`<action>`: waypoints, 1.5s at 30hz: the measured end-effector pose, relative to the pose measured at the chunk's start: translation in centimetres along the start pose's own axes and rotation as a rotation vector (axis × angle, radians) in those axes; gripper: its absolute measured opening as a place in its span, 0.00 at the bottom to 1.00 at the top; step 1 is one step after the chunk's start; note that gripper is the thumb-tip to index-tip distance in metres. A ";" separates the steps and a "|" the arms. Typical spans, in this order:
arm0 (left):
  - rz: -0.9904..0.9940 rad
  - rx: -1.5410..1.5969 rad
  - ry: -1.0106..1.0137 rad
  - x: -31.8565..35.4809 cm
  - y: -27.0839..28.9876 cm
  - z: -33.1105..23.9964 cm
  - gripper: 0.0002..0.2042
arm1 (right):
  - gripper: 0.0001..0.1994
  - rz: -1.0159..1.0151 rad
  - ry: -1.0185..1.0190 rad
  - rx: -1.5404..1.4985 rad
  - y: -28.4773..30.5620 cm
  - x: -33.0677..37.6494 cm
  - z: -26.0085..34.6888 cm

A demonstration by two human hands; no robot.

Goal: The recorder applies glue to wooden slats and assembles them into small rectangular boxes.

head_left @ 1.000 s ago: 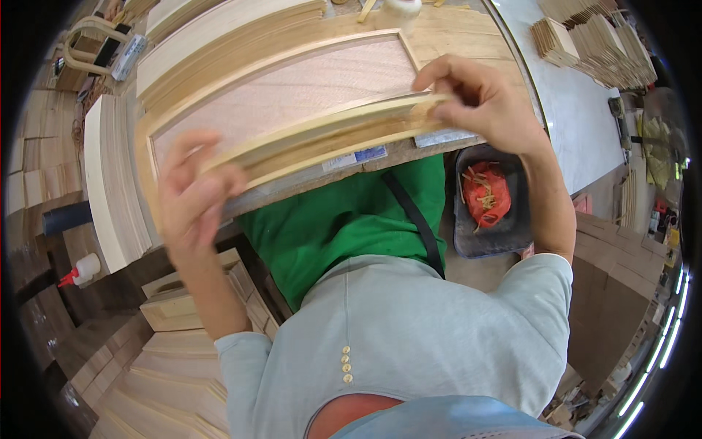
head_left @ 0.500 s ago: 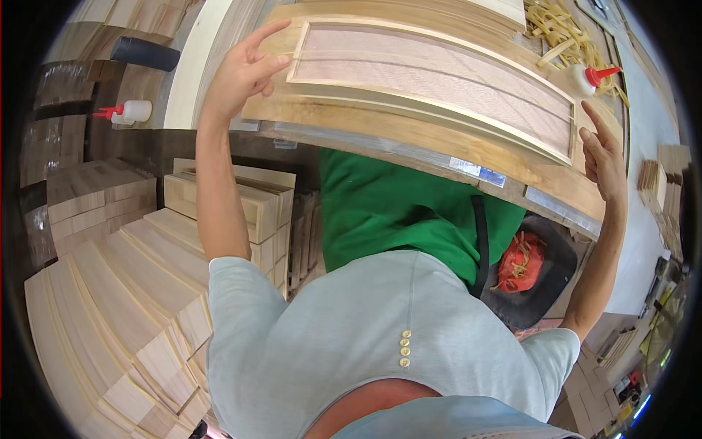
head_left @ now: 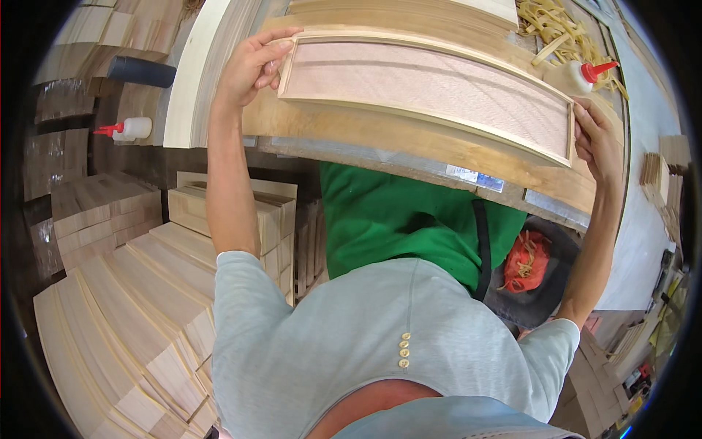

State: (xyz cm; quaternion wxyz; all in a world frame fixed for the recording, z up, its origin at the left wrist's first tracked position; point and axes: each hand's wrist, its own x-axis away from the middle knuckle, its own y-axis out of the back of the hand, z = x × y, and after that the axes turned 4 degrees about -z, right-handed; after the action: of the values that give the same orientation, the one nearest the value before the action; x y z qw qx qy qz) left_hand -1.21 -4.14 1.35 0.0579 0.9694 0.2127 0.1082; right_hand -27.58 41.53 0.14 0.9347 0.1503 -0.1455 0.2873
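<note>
A long, shallow wooden frame [head_left: 409, 117] with pale raised edges and a pinkish thin panel lies across the workbench in front of me. My left hand [head_left: 252, 64] is closed at its left end, thumb and forefinger at the far corner. At the right end, my right hand [head_left: 596, 135] grips the corner with bent fingers. A dark line, seemingly a shadow, runs lengthwise over the panel. Whether a thin band is also between my fingers is too fine to make out. Beyond the right end stands a white glue bottle [head_left: 570, 77] with a red nozzle.
Yellow elastic strips [head_left: 548, 29] heap at the far right of the wooden workbench [head_left: 329, 128]. Thin boards [head_left: 194, 80] stack at left, near another red-nozzled bottle [head_left: 136, 129] and a dark cylinder [head_left: 141, 71]. Wood stacks [head_left: 124, 314] fill the lower left; a black bin [head_left: 512, 305] holds a red bag.
Both hands were open with fingers extended, a pale band stretched between them over the panel. Now they have closed on the frame's ends, and its left end sits slightly nearer me.
</note>
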 end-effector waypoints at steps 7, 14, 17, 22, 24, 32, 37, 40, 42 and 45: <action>0.041 0.633 0.143 -3.4 0.5 3.3 0.09 | 0.10 0.101 0.002 -0.365 0.7 -2.3 -2.0; 0.134 0.846 0.151 -3.2 0.5 4.7 0.06 | 0.12 0.137 0.030 -0.401 0.0 -2.0 -2.7; 0.111 0.882 0.145 -3.0 0.2 4.9 0.06 | 0.14 0.131 0.051 -0.412 -0.1 -1.4 -2.7; -0.302 -0.083 0.038 -1.9 -2.1 2.8 0.16 | 0.19 -0.067 0.072 -0.258 0.2 -0.6 -4.0; -0.345 -0.341 -0.007 1.3 0.1 2.4 0.19 | 0.21 -0.125 0.190 0.045 -0.6 1.0 -3.1; -0.185 -0.001 0.183 3.0 -1.1 4.2 0.28 | 0.31 -0.035 -0.051 0.119 -1.5 3.8 -3.1; -0.262 0.061 0.062 4.0 -0.2 4.7 0.32 | 0.32 0.003 0.021 0.091 -1.7 5.6 -2.5; -0.320 0.265 -0.151 4.8 -0.7 3.9 0.32 | 0.29 -0.170 0.302 -0.152 -2.7 6.8 -1.7; -0.373 0.421 -0.300 5.4 -1.1 4.5 0.31 | 0.29 -0.133 0.380 -0.252 -2.5 6.1 -3.9; -0.247 0.344 -0.288 5.5 1.1 9.8 0.29 | 0.24 -0.064 0.455 -0.409 -3.5 5.9 -5.5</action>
State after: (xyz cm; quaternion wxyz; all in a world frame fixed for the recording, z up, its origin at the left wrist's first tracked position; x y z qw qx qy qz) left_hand 6.39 -3.40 -6.97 -0.0654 0.9370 0.3345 -0.0765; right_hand -19.91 43.68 -3.44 0.9627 -0.1048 0.0174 0.2489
